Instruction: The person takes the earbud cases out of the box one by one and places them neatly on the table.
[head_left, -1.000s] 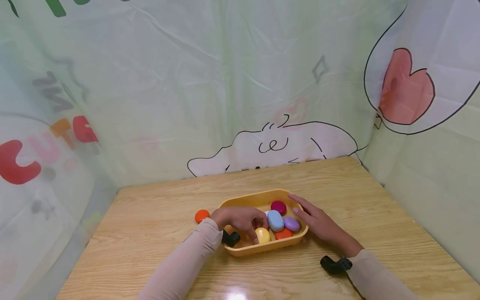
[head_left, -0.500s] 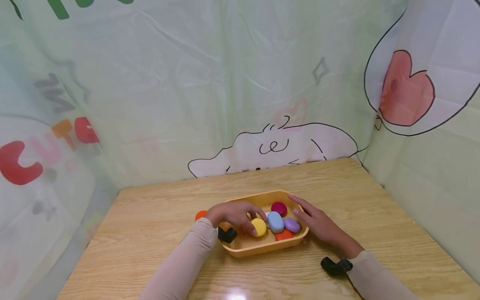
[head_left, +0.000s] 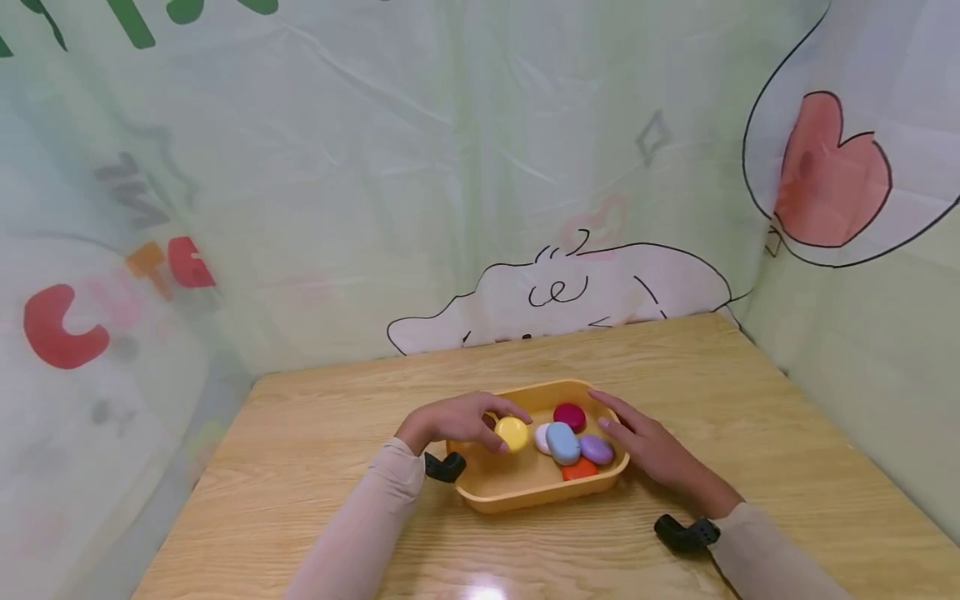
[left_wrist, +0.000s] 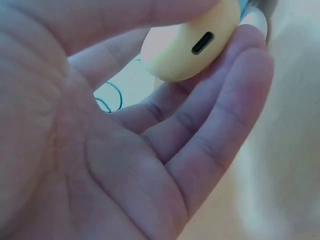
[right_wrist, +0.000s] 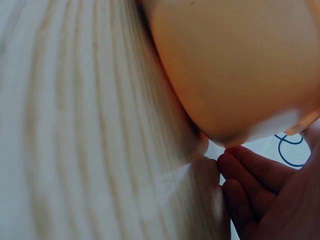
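Observation:
My left hand (head_left: 453, 419) pinches a yellow pebble-shaped case (head_left: 513, 434) above the left part of a yellow-orange tray (head_left: 540, 498). A dark oval slot shows on the yellow case (left_wrist: 190, 42) in the left wrist view. My right hand (head_left: 660, 450) holds the tray's right end, thumb and index finger over the rim; other fingers touch the outer wall in the right wrist view. Grouped in the tray's right half are similar rounded pieces: dark red (head_left: 570, 417), white (head_left: 543, 439), light blue (head_left: 562, 443), purple (head_left: 597, 450) and red-orange (head_left: 580, 470).
The tray stands on a wood-grain table (head_left: 337, 517). Printed cloth sheets (head_left: 337, 208) hang behind the table and at both sides. A black wrist camera (head_left: 686, 533) is strapped to the right wrist, another (head_left: 446, 467) to the left.
My left hand has lifted the yellow case from the tray's near side, up and leftward. The orange piece left of the tray is now hidden behind that hand. My right hand stays at the rim.

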